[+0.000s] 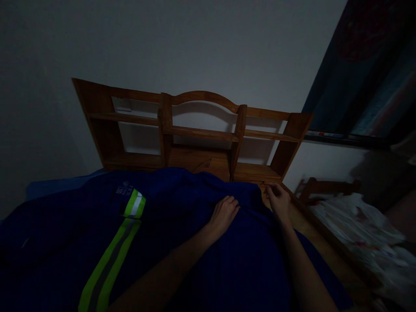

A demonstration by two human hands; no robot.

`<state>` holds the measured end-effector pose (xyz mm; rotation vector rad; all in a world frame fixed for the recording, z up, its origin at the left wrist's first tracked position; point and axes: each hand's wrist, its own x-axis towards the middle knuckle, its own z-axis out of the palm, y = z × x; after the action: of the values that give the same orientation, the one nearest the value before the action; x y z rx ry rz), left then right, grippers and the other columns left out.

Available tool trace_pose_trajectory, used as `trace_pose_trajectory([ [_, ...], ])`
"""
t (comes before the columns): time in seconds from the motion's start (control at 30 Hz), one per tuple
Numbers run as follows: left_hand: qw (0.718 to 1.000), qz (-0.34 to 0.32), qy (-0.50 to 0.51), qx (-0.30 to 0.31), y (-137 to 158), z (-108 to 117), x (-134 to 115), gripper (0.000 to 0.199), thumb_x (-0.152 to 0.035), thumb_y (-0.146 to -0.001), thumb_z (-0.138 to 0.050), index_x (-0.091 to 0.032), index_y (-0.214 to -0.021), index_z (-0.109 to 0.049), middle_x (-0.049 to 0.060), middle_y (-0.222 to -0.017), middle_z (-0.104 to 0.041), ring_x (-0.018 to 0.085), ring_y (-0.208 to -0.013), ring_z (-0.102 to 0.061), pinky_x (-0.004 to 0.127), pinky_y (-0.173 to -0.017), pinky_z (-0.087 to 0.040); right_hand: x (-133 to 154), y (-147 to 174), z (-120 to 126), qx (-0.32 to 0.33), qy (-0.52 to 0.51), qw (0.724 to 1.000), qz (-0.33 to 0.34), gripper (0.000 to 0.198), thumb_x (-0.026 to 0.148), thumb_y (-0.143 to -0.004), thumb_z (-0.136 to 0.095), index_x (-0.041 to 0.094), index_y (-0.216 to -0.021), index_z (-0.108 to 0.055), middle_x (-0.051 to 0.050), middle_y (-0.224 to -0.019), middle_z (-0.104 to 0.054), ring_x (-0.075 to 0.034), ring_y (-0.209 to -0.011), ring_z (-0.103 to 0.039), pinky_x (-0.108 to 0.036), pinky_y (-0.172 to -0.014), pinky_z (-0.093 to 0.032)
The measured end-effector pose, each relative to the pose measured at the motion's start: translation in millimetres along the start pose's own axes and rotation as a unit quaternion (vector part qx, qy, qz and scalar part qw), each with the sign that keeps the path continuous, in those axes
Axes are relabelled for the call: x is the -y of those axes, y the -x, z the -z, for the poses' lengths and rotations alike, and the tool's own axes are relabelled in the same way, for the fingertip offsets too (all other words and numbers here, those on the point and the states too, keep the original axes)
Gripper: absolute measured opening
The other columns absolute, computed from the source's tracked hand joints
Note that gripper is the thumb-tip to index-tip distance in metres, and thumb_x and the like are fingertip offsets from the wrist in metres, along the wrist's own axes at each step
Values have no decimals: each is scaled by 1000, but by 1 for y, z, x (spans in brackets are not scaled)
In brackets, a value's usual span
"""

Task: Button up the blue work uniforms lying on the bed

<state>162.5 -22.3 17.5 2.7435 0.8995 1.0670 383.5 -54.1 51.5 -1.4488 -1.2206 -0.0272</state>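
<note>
A dark blue work jacket with yellow-green and silver reflective bands lies spread across the wooden surface in front of me. Small pale lettering shows on it beside the upper band. My left hand rests on the cloth right of the middle, its fingers curled and closed on a fold of the jacket. By the jacket's far right edge is my right hand, thumb and fingers drawn together in a pinch. Whether cloth is between those fingertips is too dark to make out.
A wooden headboard with shelves stands against the pale wall behind the jacket. To the right are a wooden rail, white plastic bags and a dark window. Lighter blue cloth shows at the left. The room is dim.
</note>
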Motion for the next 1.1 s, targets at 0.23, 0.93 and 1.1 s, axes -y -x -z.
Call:
trace_pose_trajectory([
  [0.23, 999, 20, -37, -15, -1, -7, 6, 5, -19, -85, -49, -18, -81, -53, 2, -83, -56, 16, -83, -53, 29, -76, -42, 11, 19, -27, 322, 8, 944, 65, 17, 32, -77, -57, 19, -84, -67, -3, -85, -66, -17, -78, -60, -27, -73, -45],
  [0.93, 998, -5, 27, 49, -1, 1, 13, 16, -23, -85, -52, -21, -96, -63, 2, -88, -61, 16, -88, -57, 27, -79, -43, -1, 19, -28, 398, -9, 917, 9, 19, 29, -73, -58, 19, -83, -71, -2, -83, -68, -17, -76, -60, -30, -75, -46],
  [1.1, 998, 8, 40, 50, -1, -4, 15, 18, -30, -87, -50, -22, -94, -64, 0, -87, -62, 14, -84, -59, 24, -74, -44, 1, 19, -32, 365, -36, 930, 17, 21, 35, -76, -58, 20, -82, -71, -3, -85, -67, -17, -80, -60, -30, -77, -45],
])
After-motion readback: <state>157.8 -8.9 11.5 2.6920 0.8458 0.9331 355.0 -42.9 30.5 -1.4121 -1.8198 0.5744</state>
